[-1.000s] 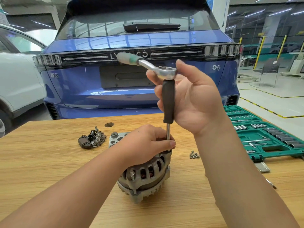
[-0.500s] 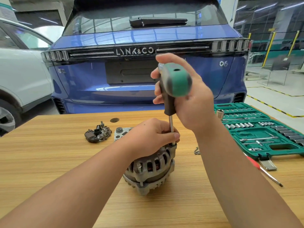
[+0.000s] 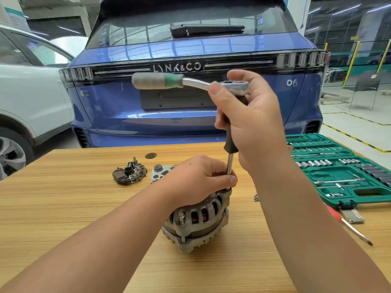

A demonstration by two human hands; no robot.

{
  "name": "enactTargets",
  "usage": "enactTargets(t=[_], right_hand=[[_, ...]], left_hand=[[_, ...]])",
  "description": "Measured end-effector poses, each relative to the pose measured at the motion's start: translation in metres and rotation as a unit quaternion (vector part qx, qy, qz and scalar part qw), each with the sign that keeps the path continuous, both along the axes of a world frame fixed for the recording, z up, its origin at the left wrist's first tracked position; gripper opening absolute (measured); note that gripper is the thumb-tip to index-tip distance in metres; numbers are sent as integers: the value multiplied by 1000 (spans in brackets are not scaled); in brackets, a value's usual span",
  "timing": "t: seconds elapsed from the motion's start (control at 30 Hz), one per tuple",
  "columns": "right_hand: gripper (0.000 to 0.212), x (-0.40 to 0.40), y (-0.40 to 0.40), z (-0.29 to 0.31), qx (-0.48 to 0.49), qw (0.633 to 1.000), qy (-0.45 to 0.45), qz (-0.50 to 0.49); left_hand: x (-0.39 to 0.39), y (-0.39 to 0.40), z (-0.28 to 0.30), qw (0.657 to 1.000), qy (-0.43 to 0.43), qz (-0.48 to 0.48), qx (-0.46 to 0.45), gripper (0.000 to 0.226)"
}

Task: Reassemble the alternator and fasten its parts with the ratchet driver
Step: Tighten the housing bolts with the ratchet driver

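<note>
**Both hands on the job, alternator pinned at centre table**

The alternator [image 3: 196,220] sits on the wooden table [image 3: 63,208], right in the middle, directly under the left hand [image 3: 196,178]. That hand rests on top of the housing, fingers curled round the thin steel shaft of the ratchet driver [image 3: 230,125] where it meets the alternator's upper edge. Straight above, the right hand [image 3: 251,121] grips the driver's black upright handle, thumb pressed against the chrome ratchet head. The ratchet's grey-and-green grip sticks out level to the left, in front of the blue car [image 3: 190,60]. So the hands are stacked: right high, left low, the driver upright between them.

Left of the alternator, a dark rectifier part [image 3: 129,174] lies well apart on the table; a grey cover plate [image 3: 159,171] peeks out just behind the left hand. To the right, an open green socket case [image 3: 338,172], with a red-handled screwdriver [image 3: 349,227] lying near its front edge. A few loose screws [image 3: 256,197] sit beside the right forearm.
</note>
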State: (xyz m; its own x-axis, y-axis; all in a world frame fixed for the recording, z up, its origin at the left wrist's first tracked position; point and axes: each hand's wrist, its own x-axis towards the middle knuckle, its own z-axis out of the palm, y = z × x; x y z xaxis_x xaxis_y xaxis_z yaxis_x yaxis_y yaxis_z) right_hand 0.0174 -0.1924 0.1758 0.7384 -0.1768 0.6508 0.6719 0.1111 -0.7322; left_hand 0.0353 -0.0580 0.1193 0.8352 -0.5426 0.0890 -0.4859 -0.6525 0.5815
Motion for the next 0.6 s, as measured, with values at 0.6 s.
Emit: enactTargets(t=[0.6], right_hand=[[18, -2, -28, 13, 171, 913, 160, 334]], left_hand=[[1, -2, -1, 1000, -9, 6, -7, 18]])
